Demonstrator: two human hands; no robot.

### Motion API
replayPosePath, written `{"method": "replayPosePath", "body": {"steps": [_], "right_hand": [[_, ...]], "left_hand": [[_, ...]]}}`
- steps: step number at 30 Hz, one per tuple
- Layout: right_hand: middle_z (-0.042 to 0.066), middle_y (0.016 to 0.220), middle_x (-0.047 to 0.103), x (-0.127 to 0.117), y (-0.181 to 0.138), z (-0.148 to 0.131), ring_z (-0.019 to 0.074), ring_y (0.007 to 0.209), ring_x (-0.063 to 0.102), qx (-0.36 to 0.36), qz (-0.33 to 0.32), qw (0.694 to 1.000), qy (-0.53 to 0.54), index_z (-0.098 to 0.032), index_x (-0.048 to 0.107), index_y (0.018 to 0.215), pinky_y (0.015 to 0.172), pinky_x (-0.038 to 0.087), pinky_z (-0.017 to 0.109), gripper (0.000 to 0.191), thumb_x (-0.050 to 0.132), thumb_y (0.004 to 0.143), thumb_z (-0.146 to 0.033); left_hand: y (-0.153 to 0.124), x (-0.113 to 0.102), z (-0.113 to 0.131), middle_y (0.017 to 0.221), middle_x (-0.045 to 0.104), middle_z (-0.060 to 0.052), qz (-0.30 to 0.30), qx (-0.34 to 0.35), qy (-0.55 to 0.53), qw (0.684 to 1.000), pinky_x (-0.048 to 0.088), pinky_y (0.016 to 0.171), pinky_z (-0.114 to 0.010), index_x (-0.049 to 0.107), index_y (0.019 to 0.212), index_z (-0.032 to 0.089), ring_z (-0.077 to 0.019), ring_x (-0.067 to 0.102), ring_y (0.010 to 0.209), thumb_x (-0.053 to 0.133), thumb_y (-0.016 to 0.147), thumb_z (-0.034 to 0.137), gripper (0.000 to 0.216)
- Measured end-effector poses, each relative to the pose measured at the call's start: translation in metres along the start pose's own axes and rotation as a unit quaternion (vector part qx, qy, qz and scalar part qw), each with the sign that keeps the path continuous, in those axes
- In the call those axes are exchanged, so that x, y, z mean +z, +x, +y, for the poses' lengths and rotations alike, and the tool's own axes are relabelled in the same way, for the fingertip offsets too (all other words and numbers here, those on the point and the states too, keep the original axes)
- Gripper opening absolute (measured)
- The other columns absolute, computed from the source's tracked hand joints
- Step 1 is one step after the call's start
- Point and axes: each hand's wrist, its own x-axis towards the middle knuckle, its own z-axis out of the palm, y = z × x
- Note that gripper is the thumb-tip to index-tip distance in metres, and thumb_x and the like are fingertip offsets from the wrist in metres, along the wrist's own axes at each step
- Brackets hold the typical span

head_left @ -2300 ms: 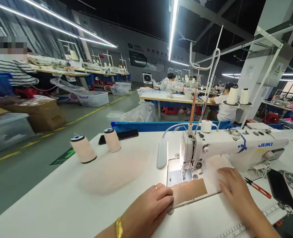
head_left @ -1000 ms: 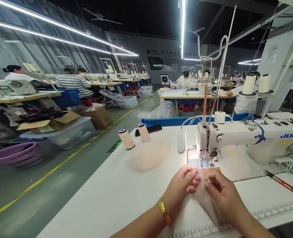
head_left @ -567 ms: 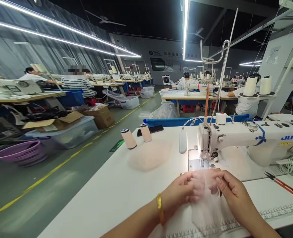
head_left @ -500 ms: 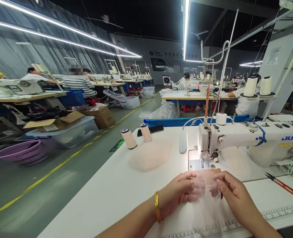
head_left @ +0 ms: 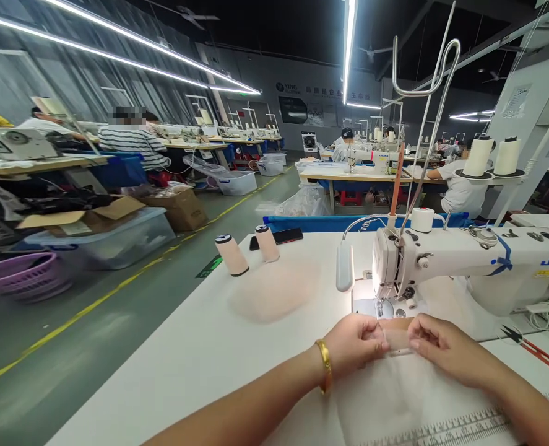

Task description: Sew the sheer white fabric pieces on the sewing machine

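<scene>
Both my hands pinch a thin, sheer pale fabric piece (head_left: 395, 396) just in front of the needle of the white JUKI sewing machine (head_left: 469, 257). My left hand (head_left: 355, 344), with a gold bangle on the wrist, grips the fabric's upper edge with closed fingers. A few centimetres to its right, my right hand (head_left: 441, 350) pinches the same edge. The fabric hangs down from them onto the white table (head_left: 200, 365) toward me. A brown strip lies under the fabric edge near the needle plate.
Two thread cones (head_left: 231, 254) and a dark phone (head_left: 276, 236) stand at the table's far left. A pale fabric pile (head_left: 274, 291) lies mid-table. Red-handled snips (head_left: 534, 350) lie right. Other people sew at tables beyond; boxes and bins line the aisle left.
My hands went from pressing flat beside the needle plate to lifting the sheer fabric. Now they have lowered it, holding its edge stretched just in front of the needle.
</scene>
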Motion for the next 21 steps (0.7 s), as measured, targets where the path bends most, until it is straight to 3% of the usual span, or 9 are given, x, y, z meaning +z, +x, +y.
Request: {"method": "replayPosePath", "body": {"steps": [3, 6, 12, 16, 21], "right_hand": [[0.001, 0.098, 0.071, 0.002, 0.018, -0.014, 0.0185, 0.080, 0.059, -0.020, -0.007, 0.999, -0.047, -0.025, 0.068, 0.105, 0.068, 0.044, 0.027, 0.025, 0.071, 0.092, -0.046], [0.000, 0.091, 0.068, 0.014, 0.033, -0.022, 0.0189, 0.080, 0.060, -0.006, -0.016, 0.999, -0.030, -0.025, 0.066, 0.099, 0.069, 0.044, 0.027, 0.021, 0.071, 0.091, -0.044], [-0.001, 0.086, 0.063, 0.031, 0.039, -0.006, 0.0192, 0.083, 0.059, -0.030, 0.019, 0.999, -0.002, -0.024, 0.064, 0.096, 0.072, 0.045, 0.028, 0.011, 0.060, 0.097, -0.035], [-0.001, 0.082, 0.062, 0.036, 0.036, 0.000, 0.0184, 0.079, 0.056, -0.045, 0.039, 0.998, -0.014, -0.023, 0.060, 0.088, 0.069, 0.042, 0.028, 0.011, 0.056, 0.097, -0.030], [-0.002, 0.076, 0.057, 0.042, 0.034, 0.001, 0.0177, 0.075, 0.053, -0.043, 0.057, 0.997, -0.035, -0.023, 0.054, 0.080, 0.066, 0.039, 0.028, 0.016, 0.056, 0.095, -0.030]], "left_hand": [[0.003, 0.003, -0.002, 0.051, 0.047, 0.007, 0.008, 0.006, 0.007, 1.000, 0.029, 0.050, -0.026, 0.048, 0.061, 0.023, -0.0126, 0.043, 0.049, 0.073, 0.071, 0.050, 0.038], [0.002, 0.003, -0.006, 0.050, 0.045, 0.007, 0.028, 0.018, 0.004, 0.999, 0.029, 0.049, -0.026, 0.045, 0.061, 0.024, -0.0133, 0.043, 0.048, 0.070, 0.075, 0.052, 0.040], [-0.001, 0.001, -0.012, 0.053, 0.048, 0.004, 0.043, 0.057, 0.017, 0.997, 0.031, 0.054, -0.027, 0.048, 0.060, 0.022, -0.0138, 0.043, 0.052, 0.062, 0.084, 0.051, 0.040], [-0.001, 0.004, -0.013, 0.061, 0.050, 0.003, 0.061, 0.092, 0.055, 0.992, 0.034, 0.059, -0.027, 0.056, 0.063, 0.020, -0.0153, 0.044, 0.062, 0.060, 0.087, 0.046, 0.035], [-0.001, 0.010, -0.014, 0.079, 0.063, -0.002, 0.127, 0.130, 0.096, 0.979, 0.042, 0.070, -0.029, 0.068, 0.076, 0.020, -0.0192, 0.055, 0.076, 0.063, 0.083, 0.039, 0.021]]}}
